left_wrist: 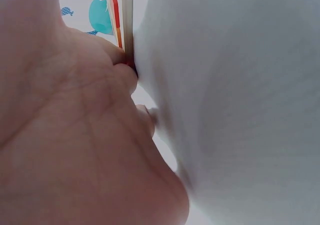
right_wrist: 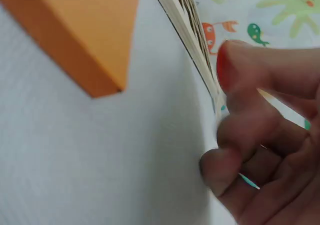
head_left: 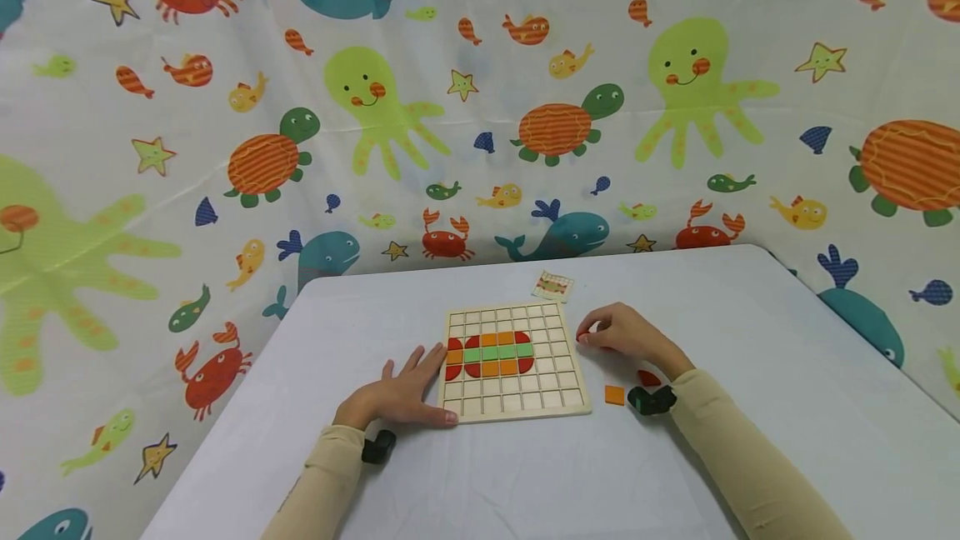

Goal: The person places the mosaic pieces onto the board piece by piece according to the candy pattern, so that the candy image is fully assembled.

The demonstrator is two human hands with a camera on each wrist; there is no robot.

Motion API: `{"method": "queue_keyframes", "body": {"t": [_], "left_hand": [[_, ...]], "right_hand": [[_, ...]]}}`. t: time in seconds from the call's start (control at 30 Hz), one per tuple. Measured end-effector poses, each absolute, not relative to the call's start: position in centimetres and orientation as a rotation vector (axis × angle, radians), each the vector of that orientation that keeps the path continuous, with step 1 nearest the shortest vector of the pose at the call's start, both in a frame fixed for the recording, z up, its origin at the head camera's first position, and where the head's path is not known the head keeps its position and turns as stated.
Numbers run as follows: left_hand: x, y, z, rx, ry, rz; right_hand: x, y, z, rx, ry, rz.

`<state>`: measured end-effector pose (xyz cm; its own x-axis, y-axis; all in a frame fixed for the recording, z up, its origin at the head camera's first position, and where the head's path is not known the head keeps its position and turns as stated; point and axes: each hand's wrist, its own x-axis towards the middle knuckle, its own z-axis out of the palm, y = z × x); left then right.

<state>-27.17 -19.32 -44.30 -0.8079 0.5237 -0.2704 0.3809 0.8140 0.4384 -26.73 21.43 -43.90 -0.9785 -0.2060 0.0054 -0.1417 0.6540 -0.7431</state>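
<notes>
A wooden grid board (head_left: 555, 400) lies on the white table, with red, orange and green tiles (head_left: 498, 353) set across its left and middle cells. My left hand (head_left: 401, 394) rests at the board's left edge, fingers spread, with the thumb along the near left corner. In the left wrist view the palm (left_wrist: 85, 130) fills much of the picture and the fingers meet the board's side. To the right of the board, my right hand (head_left: 626, 333) pinches a small red piece (right_wrist: 223, 70) between thumb and fingertips, beside the board's edge.
An orange square tile (head_left: 614, 395) and a loose red piece (head_left: 648, 378) lie on the table near my right wrist. Behind the board is a small pattern card (head_left: 553, 286). A curtain (head_left: 480, 182) printed with sea animals hangs behind the table.
</notes>
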Motion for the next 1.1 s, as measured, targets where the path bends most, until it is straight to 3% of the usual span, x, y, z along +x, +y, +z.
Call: {"method": "queue_keyframes", "body": {"t": [0.23,1.1], "left_hand": [[-27.1,-19.4,-44.2,0.675,2.596,0.558],[-27.3,-19.3,-44.3,0.653,2.622,0.521]], "right_hand": [[-27.2,20.8,-44.2,-0.163,2.725,-1.478],[-29.4,15.6,-43.2,-0.066,2.397,-2.165]]}}
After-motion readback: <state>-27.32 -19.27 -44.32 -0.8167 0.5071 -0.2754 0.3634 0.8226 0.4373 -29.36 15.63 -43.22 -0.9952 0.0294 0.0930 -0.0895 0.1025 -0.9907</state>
